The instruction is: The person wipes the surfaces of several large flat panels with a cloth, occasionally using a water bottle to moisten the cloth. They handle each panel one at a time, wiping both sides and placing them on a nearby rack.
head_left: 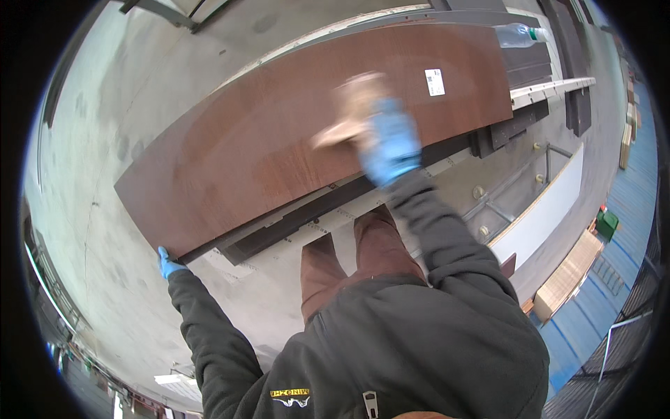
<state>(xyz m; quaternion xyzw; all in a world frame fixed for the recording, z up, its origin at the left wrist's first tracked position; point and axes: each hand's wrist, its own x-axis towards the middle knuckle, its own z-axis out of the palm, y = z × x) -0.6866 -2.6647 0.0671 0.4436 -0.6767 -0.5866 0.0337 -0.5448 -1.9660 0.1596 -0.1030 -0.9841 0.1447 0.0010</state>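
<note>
A long brown panel (pixel 293 119) with a white label (pixel 435 82) near its right end lies in front of me. My right hand (pixel 391 143), in a blue glove, is over the middle of the panel. Held in it is a tan, crumpled cloth (pixel 356 105), smeared by motion and pressed against or just above the panel's face. At the panel's near left corner, my left hand (pixel 169 263), also gloved in blue, grips the edge; part of its fingers is hidden.
Dark boards (pixel 300 220) lie beneath the panel. A clear plastic bottle (pixel 516 35) rests by its far right end. To the right stands a wheeled metal cart (pixel 502 209) with a white board (pixel 544 209) along its side. Farther right are a wooden stack (pixel 569 276) and a green bin (pixel 607 223).
</note>
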